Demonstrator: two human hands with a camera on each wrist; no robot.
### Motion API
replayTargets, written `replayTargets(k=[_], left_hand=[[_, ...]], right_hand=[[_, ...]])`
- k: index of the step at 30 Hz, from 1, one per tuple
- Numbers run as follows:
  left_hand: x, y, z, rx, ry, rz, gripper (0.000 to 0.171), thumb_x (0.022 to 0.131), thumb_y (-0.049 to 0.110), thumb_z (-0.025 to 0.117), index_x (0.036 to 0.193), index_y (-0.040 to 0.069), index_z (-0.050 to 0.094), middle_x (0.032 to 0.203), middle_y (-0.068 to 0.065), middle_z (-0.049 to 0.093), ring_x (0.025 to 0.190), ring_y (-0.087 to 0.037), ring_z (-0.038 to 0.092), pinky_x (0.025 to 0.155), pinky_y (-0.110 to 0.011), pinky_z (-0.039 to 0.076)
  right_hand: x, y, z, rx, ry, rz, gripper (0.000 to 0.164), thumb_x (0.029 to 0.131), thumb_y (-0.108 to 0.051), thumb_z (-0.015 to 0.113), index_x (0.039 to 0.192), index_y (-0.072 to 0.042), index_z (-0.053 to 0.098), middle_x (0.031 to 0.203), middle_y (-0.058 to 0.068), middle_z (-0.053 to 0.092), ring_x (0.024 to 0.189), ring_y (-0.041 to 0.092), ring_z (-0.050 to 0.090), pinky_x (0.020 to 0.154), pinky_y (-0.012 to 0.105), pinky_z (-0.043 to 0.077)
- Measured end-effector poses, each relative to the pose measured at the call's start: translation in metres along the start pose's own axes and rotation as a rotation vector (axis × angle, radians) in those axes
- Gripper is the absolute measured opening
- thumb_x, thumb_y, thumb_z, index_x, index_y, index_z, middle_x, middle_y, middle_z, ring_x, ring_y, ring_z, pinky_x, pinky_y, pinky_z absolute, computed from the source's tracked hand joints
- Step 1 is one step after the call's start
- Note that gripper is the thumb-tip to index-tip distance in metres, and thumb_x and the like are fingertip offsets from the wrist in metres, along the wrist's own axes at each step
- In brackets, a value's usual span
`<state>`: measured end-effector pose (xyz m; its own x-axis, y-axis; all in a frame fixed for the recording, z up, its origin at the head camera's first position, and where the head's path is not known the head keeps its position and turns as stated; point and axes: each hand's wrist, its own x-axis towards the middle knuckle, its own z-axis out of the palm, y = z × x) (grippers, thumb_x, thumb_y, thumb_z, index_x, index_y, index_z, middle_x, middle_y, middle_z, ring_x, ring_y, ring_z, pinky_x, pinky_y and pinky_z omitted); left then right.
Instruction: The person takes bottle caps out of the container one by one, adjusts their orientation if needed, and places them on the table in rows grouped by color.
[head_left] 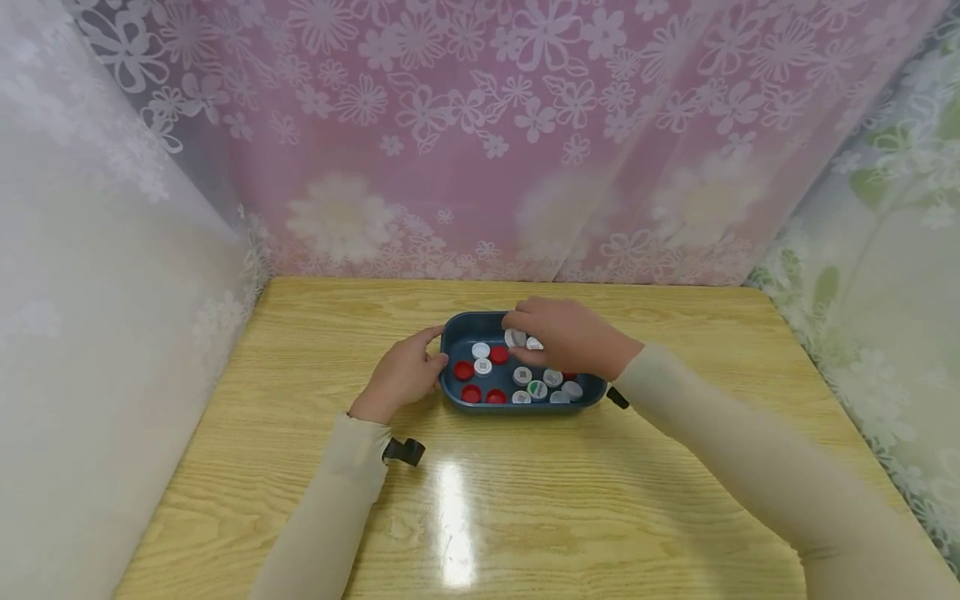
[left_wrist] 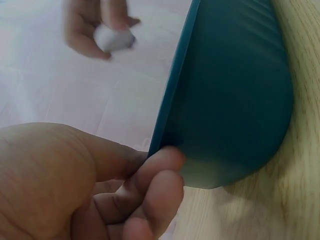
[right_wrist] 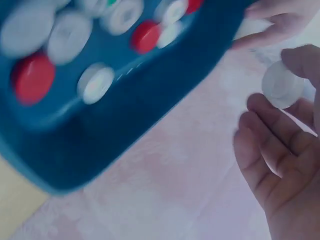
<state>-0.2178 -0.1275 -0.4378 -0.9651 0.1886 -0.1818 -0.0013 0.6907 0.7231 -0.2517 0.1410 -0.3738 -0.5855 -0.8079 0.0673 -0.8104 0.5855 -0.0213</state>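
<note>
A dark blue oval tub (head_left: 480, 409) stands on the table, holding red caps (head_left: 463, 370) on its left side and several white caps (head_left: 522, 377), mostly on its right. My left hand (head_left: 401, 375) pinches the tub's left rim between thumb and fingers, as the left wrist view shows on the tub wall (left_wrist: 230, 95). Above the tub, my right hand (head_left: 577, 335) holds a round white cap (right_wrist: 282, 84) between thumb and fingertips. One white cap among those in the tub has a green mark (head_left: 534, 388). My right hand hides part of the tub's back right.
The wooden table (head_left: 315, 350) carries the tub near its far edge. A pink flowered curtain (head_left: 465, 167) hangs behind it, with pale curtains (head_left: 112, 292) at both sides. Black straps (head_left: 403, 452) sit at the wrists.
</note>
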Motion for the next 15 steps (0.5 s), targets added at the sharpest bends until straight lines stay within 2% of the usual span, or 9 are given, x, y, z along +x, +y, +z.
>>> replayTargets(k=[5,11,15], left_hand=[[0.000,0.000,0.000,0.018,0.014,0.009,0.054,0.106,0.022,0.059,0.158,0.017,0.046,0.074,-0.009,0.072,0.060,-0.018,0.064,0.060,-0.032,0.048],[0.000,-0.001,0.000,0.017,0.021,0.022,0.053,0.106,0.022,0.060,0.157,0.016,0.047,0.069,-0.008,0.070,0.063,-0.025,0.068,0.058,-0.031,0.047],[0.001,-0.001,0.001,0.024,0.028,0.033,0.054,0.106,0.021,0.059,0.158,0.016,0.047,0.067,-0.007,0.070,0.063,-0.026,0.069,0.058,-0.032,0.047]], right_hand=[[-0.026,-0.019,-0.001,0.036,0.171,-0.071,0.034,0.095,-0.034,0.077,0.121,-0.012,0.073,0.106,0.001,0.064,0.090,0.017,0.057,0.075,0.032,0.054],[-0.050,-0.035,0.010,0.080,0.249,-0.113,0.037,0.097,-0.030,0.074,0.130,-0.013,0.072,0.100,-0.002,0.063,0.084,0.012,0.052,0.074,0.028,0.049],[-0.060,-0.049,0.018,0.143,0.300,-0.122,0.035,0.091,-0.025,0.081,0.124,-0.015,0.075,0.101,-0.004,0.065,0.084,0.010,0.056,0.072,0.026,0.051]])
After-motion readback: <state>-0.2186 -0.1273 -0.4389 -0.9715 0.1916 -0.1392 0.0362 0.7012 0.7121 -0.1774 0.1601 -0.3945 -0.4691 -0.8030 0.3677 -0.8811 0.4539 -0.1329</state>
